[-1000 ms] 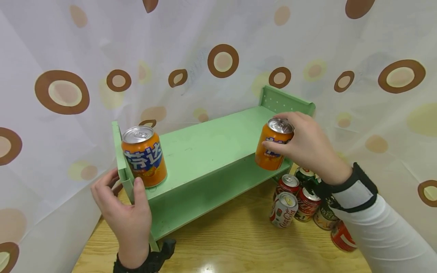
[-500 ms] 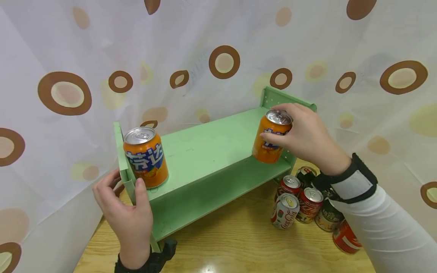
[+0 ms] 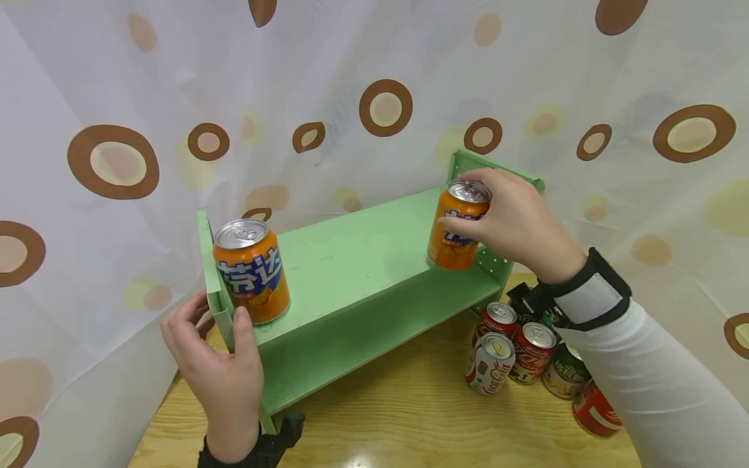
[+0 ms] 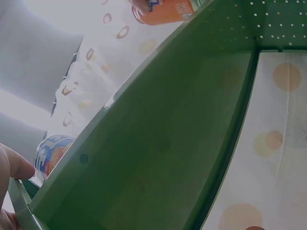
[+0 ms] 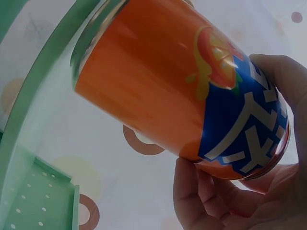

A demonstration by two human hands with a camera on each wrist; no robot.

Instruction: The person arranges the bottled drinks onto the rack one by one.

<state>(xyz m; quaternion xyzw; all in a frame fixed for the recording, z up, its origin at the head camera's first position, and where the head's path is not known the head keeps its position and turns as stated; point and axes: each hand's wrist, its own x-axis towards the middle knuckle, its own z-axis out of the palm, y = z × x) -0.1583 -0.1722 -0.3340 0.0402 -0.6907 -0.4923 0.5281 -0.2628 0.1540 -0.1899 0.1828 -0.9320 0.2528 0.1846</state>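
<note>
The orange can was in the air or only just at the front edge of the top board, near the right end of the green shelf; whether its base touched, I could not tell. Its lid looked unopened, so it was probably full: fairly heavy for its size, stiff, and slick on its painted wall, though thin enough to dent under a hard squeeze. The best place to hold it seemed the upper body just below the rim, leaving the base free. The right hand had its grip there, thumb across the front and fingers round the far side. The left hand gripped the shelf's left end panel, its thumb just beside a second orange can standing upright on the board. Other cans, including a white can, stood on the desk below.
</note>
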